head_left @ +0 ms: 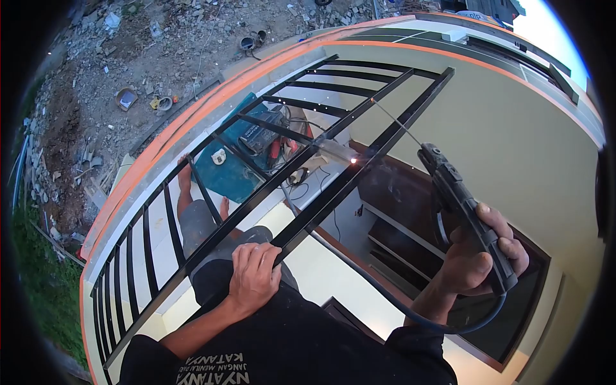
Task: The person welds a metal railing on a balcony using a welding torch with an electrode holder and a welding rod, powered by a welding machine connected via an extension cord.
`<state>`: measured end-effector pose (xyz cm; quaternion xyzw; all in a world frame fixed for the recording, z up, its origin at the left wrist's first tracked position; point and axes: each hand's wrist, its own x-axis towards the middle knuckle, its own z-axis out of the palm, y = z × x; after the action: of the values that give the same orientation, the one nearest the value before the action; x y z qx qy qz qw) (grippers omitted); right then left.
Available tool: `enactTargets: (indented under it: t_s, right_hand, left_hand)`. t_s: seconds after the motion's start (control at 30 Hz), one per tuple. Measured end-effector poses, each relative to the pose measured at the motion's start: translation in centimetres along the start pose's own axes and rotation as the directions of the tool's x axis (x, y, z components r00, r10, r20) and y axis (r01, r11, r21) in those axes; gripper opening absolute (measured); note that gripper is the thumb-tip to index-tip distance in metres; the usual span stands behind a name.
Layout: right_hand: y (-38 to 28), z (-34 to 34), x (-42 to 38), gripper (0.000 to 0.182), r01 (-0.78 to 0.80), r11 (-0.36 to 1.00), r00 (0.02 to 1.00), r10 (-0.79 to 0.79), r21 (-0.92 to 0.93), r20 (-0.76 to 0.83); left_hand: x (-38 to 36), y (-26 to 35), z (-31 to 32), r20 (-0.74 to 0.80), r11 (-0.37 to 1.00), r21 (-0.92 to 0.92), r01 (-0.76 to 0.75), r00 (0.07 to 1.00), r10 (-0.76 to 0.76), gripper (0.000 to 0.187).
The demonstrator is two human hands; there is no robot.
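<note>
My right hand (484,256) is wrapped round a black welding electrode holder (449,183). A thin electrode (398,122) sticks out of its jaw toward the upper left, its tip glowing orange near a rail of the black metal railing frame (256,194). The holder's cable (359,273) loops below my right wrist. My left hand (255,273) has its fingers closed over the near end of a black metal bar (333,196). Further along that bar, a bright hot spot (353,160) glows, with faint smoke beside it. Small sparks float around the frame.
Behind the bars, a welding machine (262,136) and a red-handled clamp (274,151) lie on a teal cloth (221,170). My bare feet and knees are below the frame. An orange-edged ledge (186,131) borders a drop to rubble ground (160,70). Dark stairs (401,240) show underneath.
</note>
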<state>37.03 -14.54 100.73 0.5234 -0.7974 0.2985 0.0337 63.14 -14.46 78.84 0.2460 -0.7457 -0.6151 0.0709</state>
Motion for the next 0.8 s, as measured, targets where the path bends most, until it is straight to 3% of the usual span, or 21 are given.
enactTargets:
  t_s: [0.1,0.17,0.23,0.27,0.37,0.57,0.63,0.8]
  right_hand:
    - [-0.2,-0.6,-1.3,0.041,0.101,0.991,0.988,-0.111,-0.09,-0.11]
    - [-0.4,-1.8,-2.1,0.041,0.118,0.983,0.987,-0.132,-0.139,-0.096]
    - [-0.4,-2.4,-2.8,0.031,0.196,0.956,0.96,-0.233,-0.217,-0.158]
    - [-0.7,-2.7,-3.5,0.039,0.124,0.933,0.965,-0.194,-0.339,-0.178]
    - [-0.6,-3.9,-5.5,0.039,0.049,0.903,0.944,-0.181,-0.427,-0.276]
    - [0.2,-5.3,-9.6,0.029,0.007,0.89,0.87,-0.23,-0.456,-0.436]
    - [0.2,-6.2,-11.7,0.034,-0.127,0.894,0.843,-0.131,-0.429,-0.522]
    - [0.1,-7.7,-15.8,0.031,-0.203,0.909,0.749,-0.094,-0.363,-0.656]
  left_hand:
    - [0.1,0.1,0.0,0.001,1.0,0.007,-0.006,1.0,0.006,0.046]
    - [0.1,0.2,0.0,0.001,1.0,0.015,-0.012,1.0,0.012,0.046]
    - [0.1,0.2,0.0,-0.008,1.0,0.021,-0.01,1.0,0.01,0.046]
    - [0.1,0.2,0.0,-0.005,0.999,0.029,-0.021,1.0,0.021,0.046]
    - [0.0,0.2,0.1,-0.013,0.999,0.047,-0.026,1.0,0.026,0.047]
    - [-0.1,0.3,0.5,-0.027,0.995,0.09,-0.047,0.998,0.05,0.046]
    - [-0.3,0.1,0.9,-0.047,0.994,0.101,-0.049,0.997,0.054,0.046]
    - [-0.5,0.2,1.2,-0.063,0.977,0.181,-0.112,0.99,0.125,0.047]
